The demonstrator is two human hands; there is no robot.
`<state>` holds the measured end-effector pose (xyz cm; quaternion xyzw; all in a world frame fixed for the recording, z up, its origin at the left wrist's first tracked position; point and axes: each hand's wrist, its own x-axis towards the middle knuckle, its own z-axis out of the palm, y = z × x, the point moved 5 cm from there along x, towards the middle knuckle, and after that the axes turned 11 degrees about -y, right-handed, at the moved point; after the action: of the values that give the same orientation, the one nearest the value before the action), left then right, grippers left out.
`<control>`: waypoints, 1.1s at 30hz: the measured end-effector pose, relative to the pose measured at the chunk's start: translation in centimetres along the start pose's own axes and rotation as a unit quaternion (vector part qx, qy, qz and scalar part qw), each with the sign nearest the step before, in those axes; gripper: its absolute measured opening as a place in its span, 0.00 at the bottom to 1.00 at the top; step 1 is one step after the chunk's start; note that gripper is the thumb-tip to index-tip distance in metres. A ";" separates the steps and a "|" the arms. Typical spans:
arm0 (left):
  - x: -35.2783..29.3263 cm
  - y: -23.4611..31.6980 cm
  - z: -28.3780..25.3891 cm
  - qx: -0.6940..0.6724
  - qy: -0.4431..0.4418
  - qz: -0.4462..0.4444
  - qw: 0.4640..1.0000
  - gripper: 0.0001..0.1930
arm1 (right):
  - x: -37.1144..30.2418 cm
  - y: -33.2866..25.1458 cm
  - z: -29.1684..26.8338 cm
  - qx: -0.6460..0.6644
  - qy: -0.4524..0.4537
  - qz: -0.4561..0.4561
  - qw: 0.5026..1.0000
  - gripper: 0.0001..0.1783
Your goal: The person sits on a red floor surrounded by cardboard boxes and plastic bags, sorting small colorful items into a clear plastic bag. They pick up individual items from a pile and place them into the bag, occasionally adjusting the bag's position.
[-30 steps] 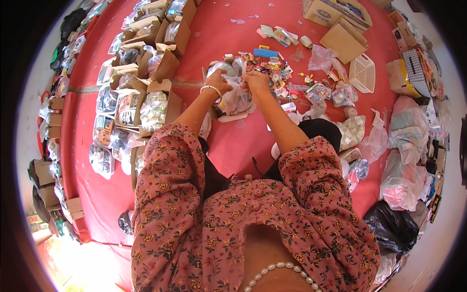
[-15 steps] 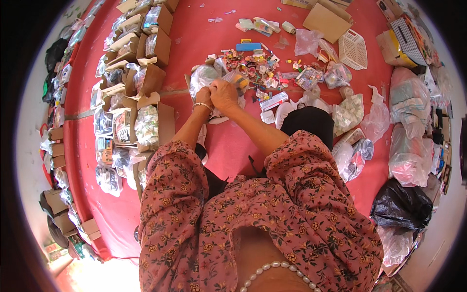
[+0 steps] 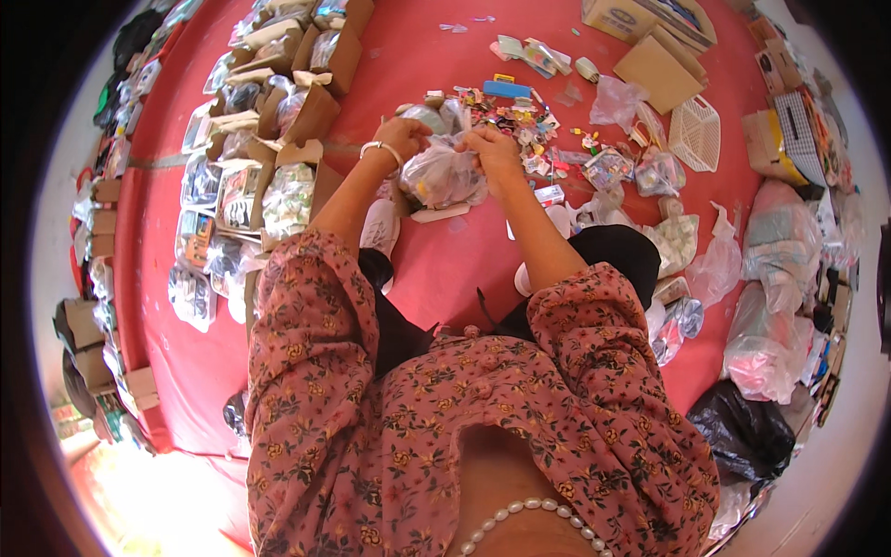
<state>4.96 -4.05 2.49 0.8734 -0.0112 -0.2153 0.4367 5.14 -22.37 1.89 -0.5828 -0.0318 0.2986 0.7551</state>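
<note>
A clear plastic bag (image 3: 444,178) with mixed contents, including a small yellow patch, sits in a cardboard box whose pale flap (image 3: 440,214) shows at the front. My right hand (image 3: 492,153) pinches the bag's top edge between thumb and fingers. At the bag's upper left is my left hand (image 3: 403,137), its fingers curved but apart, with nothing visible in them. Just behind lies another bag (image 3: 429,117), partly covered by the left hand. A pile of small colourful trinkets (image 3: 510,119) spreads over the red floor beyond my right hand.
Rows of open cardboard boxes (image 3: 311,153) with bagged goods stand on the left. To the right are a white plastic basket (image 3: 694,135), a brown carton (image 3: 659,70) and filled plastic bags (image 3: 775,241). A blue block (image 3: 507,89) lies behind the trinkets. My white shoe (image 3: 380,227) is below the box.
My hands were together at the bag's top and have moved apart, left hand leftward, right hand rightward. The bag now sits plainly between them. The whole view has shifted slightly.
</note>
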 end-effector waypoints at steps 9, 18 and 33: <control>-0.7 1.4 0.6 0.195 -0.039 -0.104 0.974 0.11 | 0.5 -0.7 1.8 -0.188 0.000 -0.077 0.979 0.05; -1.6 -1.5 1.0 -0.224 -0.028 -0.232 0.946 0.17 | 0.0 0.5 -0.1 -0.034 0.006 0.003 0.999 0.06; -0.2 -0.5 3.1 -0.653 0.101 -0.169 0.731 0.14 | 0.1 0.6 0.0 0.004 -0.029 -0.040 0.999 0.06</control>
<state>3.48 -6.07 0.57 0.3768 0.3243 -0.1504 0.8546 4.99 -22.26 1.27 -0.5691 -0.0761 0.2850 0.7675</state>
